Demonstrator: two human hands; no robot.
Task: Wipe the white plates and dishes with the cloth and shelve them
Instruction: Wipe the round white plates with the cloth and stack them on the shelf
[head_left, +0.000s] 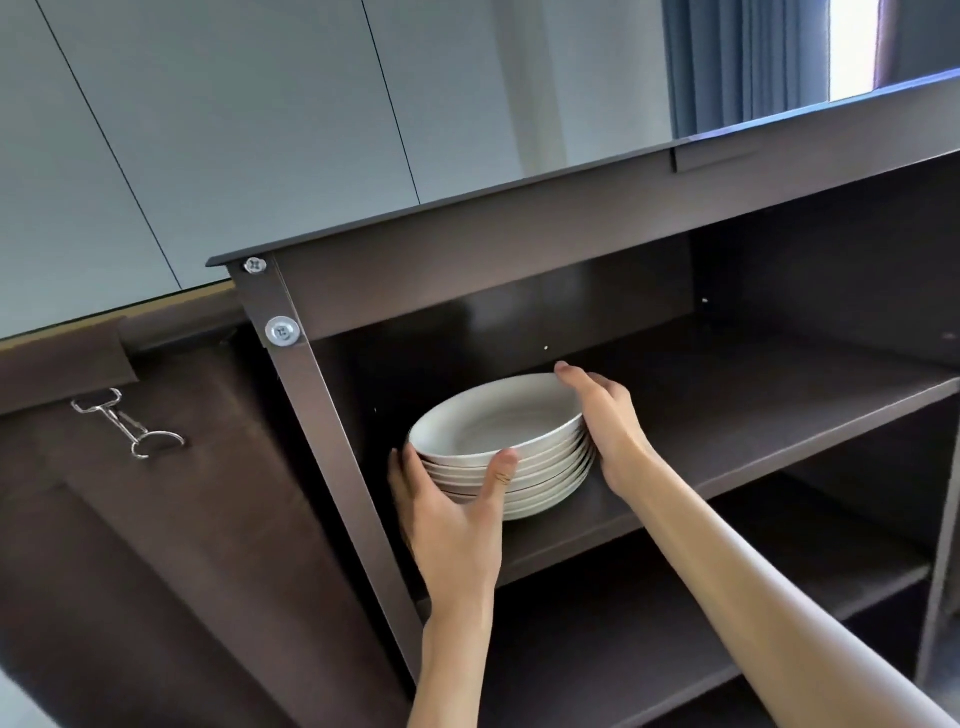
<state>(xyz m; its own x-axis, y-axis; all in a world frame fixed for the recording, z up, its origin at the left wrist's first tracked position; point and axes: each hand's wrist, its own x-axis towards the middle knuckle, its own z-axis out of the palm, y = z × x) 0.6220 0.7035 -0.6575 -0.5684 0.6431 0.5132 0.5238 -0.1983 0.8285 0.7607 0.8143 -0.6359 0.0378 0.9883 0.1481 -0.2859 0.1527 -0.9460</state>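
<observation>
A stack of white dishes (501, 452), smooth, round and shallow with glossy rims, sits on the upper shelf (753, 415) of a dark brown, matte wood-grain cabinet (519, 234). The left hand (452, 512) holds the stack's left side, its grip curled around the rims with the thumb in front. The right hand (605, 423) presses straight fingers against the right side. Pale grey wall panels (234, 130) and a blue curtain (743, 62) stand behind.

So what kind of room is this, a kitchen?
Probably a home kitchen or dining area: a dark wooden cabinet with open shelves, a stack of white dishes on one, pale cupboard doors behind, and a curtained window.
</observation>
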